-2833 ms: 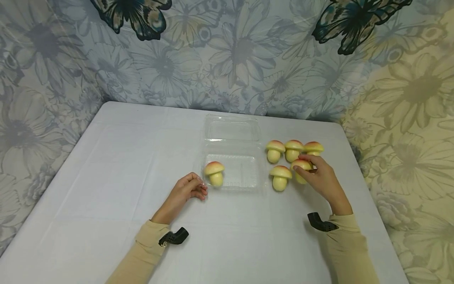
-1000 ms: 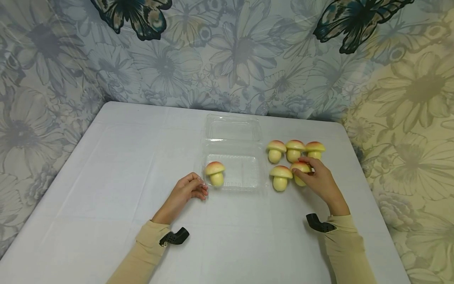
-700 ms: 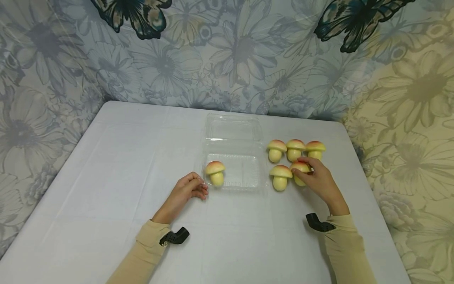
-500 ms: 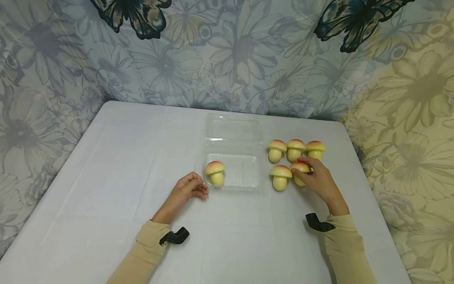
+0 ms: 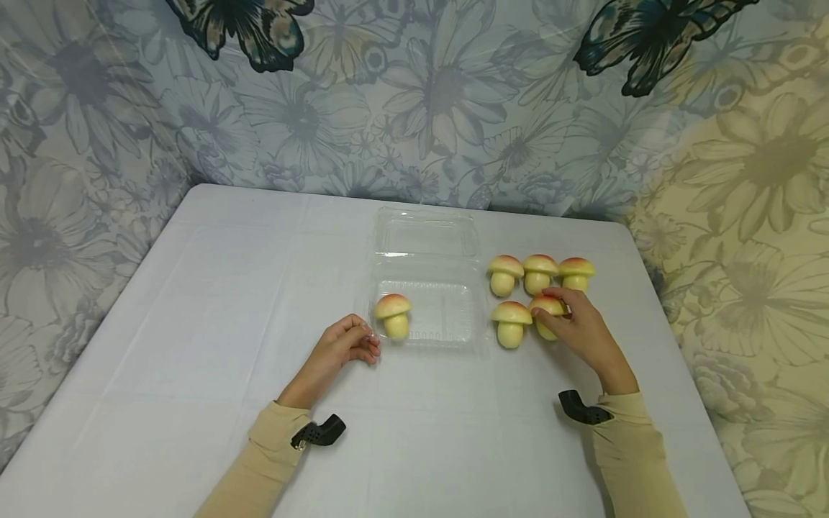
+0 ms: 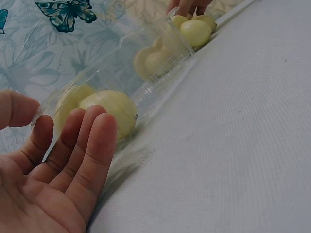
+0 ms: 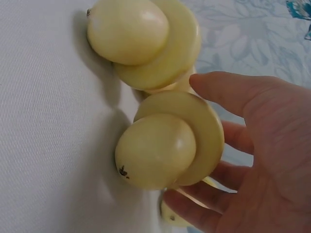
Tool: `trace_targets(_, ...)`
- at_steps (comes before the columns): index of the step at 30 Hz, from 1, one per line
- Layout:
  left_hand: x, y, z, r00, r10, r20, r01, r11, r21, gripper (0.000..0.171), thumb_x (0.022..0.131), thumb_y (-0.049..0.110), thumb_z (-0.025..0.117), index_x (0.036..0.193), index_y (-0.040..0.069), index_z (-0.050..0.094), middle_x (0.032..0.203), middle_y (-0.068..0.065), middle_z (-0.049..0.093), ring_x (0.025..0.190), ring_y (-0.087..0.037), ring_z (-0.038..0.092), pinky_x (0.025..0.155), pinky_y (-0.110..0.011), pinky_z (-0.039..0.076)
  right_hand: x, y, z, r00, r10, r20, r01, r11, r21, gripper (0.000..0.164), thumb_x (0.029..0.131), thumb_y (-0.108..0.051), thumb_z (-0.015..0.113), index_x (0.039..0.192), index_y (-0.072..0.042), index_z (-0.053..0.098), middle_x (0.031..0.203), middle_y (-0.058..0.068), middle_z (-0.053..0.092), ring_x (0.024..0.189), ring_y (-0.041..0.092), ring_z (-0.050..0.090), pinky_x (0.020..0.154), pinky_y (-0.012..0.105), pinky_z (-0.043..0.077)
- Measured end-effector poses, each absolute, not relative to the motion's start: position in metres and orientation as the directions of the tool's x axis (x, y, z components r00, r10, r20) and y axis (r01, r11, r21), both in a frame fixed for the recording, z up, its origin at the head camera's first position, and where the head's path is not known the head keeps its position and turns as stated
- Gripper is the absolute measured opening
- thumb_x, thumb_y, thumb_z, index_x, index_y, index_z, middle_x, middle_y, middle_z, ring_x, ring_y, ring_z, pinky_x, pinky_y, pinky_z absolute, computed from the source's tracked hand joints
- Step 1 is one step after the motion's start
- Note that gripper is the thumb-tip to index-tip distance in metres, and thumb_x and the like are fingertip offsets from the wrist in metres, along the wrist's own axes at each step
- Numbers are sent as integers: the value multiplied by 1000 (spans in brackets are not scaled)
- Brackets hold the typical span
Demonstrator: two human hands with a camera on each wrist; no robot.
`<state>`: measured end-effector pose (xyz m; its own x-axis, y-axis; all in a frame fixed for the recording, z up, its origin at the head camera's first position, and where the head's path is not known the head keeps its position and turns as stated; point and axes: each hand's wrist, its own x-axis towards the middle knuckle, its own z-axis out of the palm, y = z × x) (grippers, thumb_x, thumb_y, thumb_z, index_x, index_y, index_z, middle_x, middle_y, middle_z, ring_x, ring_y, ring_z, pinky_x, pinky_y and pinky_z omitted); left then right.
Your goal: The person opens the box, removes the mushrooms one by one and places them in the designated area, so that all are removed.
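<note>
My right hand grips a toy mushroom by its cap, thumb on one side and fingers on the other. Its cap is yellow with a reddish top in the head view, and its stem is pale yellow. Right beside it, on the left, stands another mushroom. My left hand pinches the left rim of a clear plastic container between thumb and index finger, the other fingers loosely bent. Inside the container's left end is one mushroom, close to my left fingertips.
Behind my right hand three more mushrooms stand in a row. The container's lid lies folded back toward the wall. A white cloth covers the table, and floral wallpaper with butterflies borders its far edge.
Over the earlier frames, my right hand and its mushroom shifted slightly left, close against the neighbouring mushroom. My left hand stays at the container's rim.
</note>
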<state>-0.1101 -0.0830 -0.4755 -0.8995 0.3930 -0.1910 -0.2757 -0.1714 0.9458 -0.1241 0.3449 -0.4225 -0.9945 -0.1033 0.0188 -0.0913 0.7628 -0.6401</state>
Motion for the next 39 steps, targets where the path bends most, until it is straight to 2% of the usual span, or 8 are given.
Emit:
trace_targets(3,-110,-83,-475,-898,396,-189,-275,-170,946,16,106,18,48,99,5,53,95,-9,64,83,-17,67,75,-28,61,-123,345,-423,-994,-104,33,-101,764,-637,51,101,-28,64,138,5,52,136,29,50,127,43,46,95,54,45)
trace_targets(9,-109,-83,-474,-897,401,-184,-271,-171,947,16,106,19,48,99,5,54,96,-9,64,83,-17,67,75,-28,61,-122,345,-418,-994,-104,36,-103,750,-653,51,101,-28,63,139,4,51,140,30,46,131,49,42,100,64,41)
trace_targets(21,-109,-83,-476,-902,393,-180,-266,-176,948,15,106,17,48,97,6,54,94,-8,65,82,-17,67,75,-28,61,-126,338,-400,-983,-125,137,-184,727,-662,47,100,-21,65,138,4,53,141,29,48,127,46,45,100,65,41)
trace_targets(26,-109,-83,-476,-901,394,-180,-267,-177,947,16,106,18,48,98,6,54,94,-8,65,82,-17,67,74,-28,61,-129,331,-390,-984,-115,139,-179,721,-669,50,100,-26,65,140,1,52,140,25,50,130,43,45,103,63,41)
trace_targets(32,-109,-83,-475,-902,391,-184,-270,-176,947,15,106,17,48,97,6,54,94,-8,65,82,-17,67,74,-28,61,-133,321,-379,-990,-96,104,-142,708,-692,58,101,-34,64,147,-4,47,147,21,46,139,43,41,109,64,40)
trace_targets(39,-109,-83,-475,-901,393,-184,-270,-174,947,16,106,18,48,98,5,54,95,-9,65,82,-17,67,74,-28,61,-137,313,-369,-988,-102,117,-156,678,-719,62,101,-32,63,151,-4,40,154,19,44,141,41,42,110,62,40)
